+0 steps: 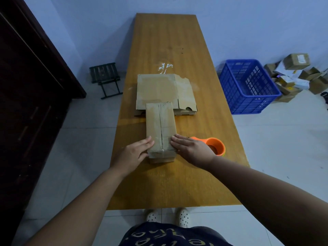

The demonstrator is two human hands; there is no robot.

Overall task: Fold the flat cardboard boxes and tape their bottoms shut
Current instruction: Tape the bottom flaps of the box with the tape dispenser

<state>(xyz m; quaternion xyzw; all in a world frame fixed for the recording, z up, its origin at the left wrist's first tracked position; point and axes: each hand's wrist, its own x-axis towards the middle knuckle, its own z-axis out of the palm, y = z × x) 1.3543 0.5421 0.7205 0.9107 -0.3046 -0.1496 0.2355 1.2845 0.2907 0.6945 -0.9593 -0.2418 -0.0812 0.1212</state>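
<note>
The left hand (134,151) and right hand (191,148) are pressing flat on the taped brown cardboard box (160,121) on the orange-brown wooden desk (168,41), each grip lying apart, fingers straight.

Dark shirt (175,235) with pale lettering, 2 white perforated clogs (154,216)

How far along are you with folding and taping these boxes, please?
Done: one box stands folded on the table, its flaps closed and the seam apparently taped. In hand: the left hand and right hand press flat on either side of that seam; the orange tape dispenser lies beside the right hand. Left: the stack of flat cardboard behind it is unfolded.
</note>
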